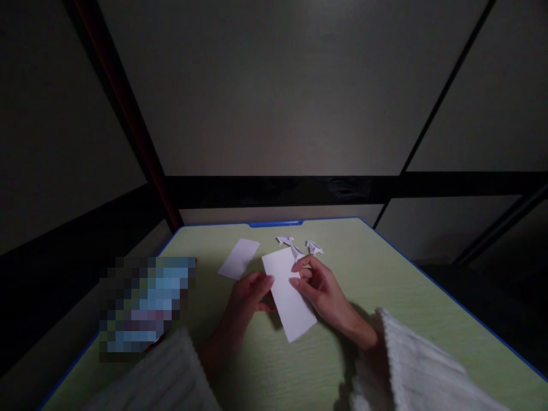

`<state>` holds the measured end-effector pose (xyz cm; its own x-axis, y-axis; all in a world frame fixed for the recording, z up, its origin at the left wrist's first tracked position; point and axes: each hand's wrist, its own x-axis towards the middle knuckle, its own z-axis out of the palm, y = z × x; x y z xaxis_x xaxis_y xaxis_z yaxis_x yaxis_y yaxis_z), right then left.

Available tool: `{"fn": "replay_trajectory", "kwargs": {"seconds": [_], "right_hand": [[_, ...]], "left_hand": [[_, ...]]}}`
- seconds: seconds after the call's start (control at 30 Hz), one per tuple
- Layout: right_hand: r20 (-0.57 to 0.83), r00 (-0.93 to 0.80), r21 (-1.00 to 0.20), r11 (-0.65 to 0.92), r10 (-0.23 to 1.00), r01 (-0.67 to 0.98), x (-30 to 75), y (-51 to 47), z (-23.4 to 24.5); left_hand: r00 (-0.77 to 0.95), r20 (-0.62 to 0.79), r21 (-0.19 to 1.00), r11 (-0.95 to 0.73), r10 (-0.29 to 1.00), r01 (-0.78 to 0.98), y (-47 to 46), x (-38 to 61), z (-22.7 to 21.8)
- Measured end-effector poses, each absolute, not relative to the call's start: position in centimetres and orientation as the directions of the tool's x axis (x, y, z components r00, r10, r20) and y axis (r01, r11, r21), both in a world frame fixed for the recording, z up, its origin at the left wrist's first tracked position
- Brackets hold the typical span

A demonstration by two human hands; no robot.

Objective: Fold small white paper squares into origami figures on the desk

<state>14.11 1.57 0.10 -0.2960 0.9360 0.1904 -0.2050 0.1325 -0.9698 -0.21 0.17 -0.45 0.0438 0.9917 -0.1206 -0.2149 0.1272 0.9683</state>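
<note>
Paper sheet (286,294) is between left hand (249,292) and right hand (320,286), folded papers (314,248) sit just behind, another sheet (240,258) is back-left, all over the table (385,279).

Pale ribbed sleeves (436,371), loose cuffs (389,348) (faintly scalloped)

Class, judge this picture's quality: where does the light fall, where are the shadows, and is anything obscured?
Head view: the held sheet looks bright, the wall panel dim; head view: shadow darkens the table beside the right wrist; head view: coarse pixel blocks mask an object at left.
</note>
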Motion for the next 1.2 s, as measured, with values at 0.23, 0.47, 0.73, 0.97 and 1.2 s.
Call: {"fn": "replay_trajectory", "kwargs": {"seconds": [0.23,0.47,0.73,0.97,1.2], "right_hand": [[0.165,-0.415,-0.986,0.144,0.895,-0.08,14.0,1.1,-0.2],[0.298,-0.467,-0.932,0.36,0.832,0.048,14.8,1.8,-0.2],[0.311,-0.212,-0.949,0.29,0.927,-0.121,14.2,1.8,-0.3],[0.004,-0.092,-0.972,-0.018,0.996,-0.234,13.4,1.4,-0.5],[0.062,0.035,-0.995,0.064,0.998,-0.075,13.3,1.2,-0.3]], "left_hand": [[-0.207,-0.062,0.992,0.037,0.976,-0.123,1.1,-1.4,-1.1],[-0.396,-0.006,0.998,-0.021,0.918,-0.064,2.2,-2.9,-1.6],[-0.169,0.026,0.997,-0.014,0.985,0.073,0.7,-1.1,-0.5],[-0.022,0.052,0.997,-0.05,0.998,0.054,0.4,-0.7,-0.9],[-0.022,-0.012,0.993,0.01,1.0,-0.119,0.2,-0.6,-0.6]]}}
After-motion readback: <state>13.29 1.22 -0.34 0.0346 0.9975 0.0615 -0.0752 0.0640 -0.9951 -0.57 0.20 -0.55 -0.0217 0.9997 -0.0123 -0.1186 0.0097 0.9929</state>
